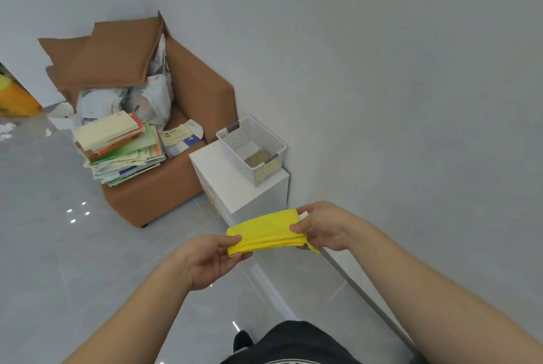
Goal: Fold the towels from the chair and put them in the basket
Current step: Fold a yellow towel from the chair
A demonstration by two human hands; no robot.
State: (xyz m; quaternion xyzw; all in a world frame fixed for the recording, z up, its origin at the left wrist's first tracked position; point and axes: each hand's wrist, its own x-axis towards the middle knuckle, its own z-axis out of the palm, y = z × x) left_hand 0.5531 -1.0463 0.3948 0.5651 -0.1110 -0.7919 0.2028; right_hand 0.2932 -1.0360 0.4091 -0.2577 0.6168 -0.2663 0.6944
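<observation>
Right now the person holds a folded yellow towel [266, 231] up in front of their body, stretched level between both hands. The left grip [205, 260] pinches the towel's near-left end, thumb on top and fingers curled underneath. The right grip [320, 227] pinches the far-right end the same way, with a small white tag [302, 215] poking out by its fingers. The towel is folded into a narrow band with several layers showing along its edge, and it hangs above the grey floor [58, 246], touching nothing but the hands. Beyond it, against the wall, a white perforated basket [269, 171] sits on a low white cabinet [235, 184], and something olive-yellow [255, 157] lies in the basket's bottom. Just left of the cabinet stands a brown chair [164, 196], its seat loaded with a slanting stack of books and papers [123, 152], a bundle of patterned cloth [147, 99] behind that, and brown cushions [114, 52] piled on top
</observation>
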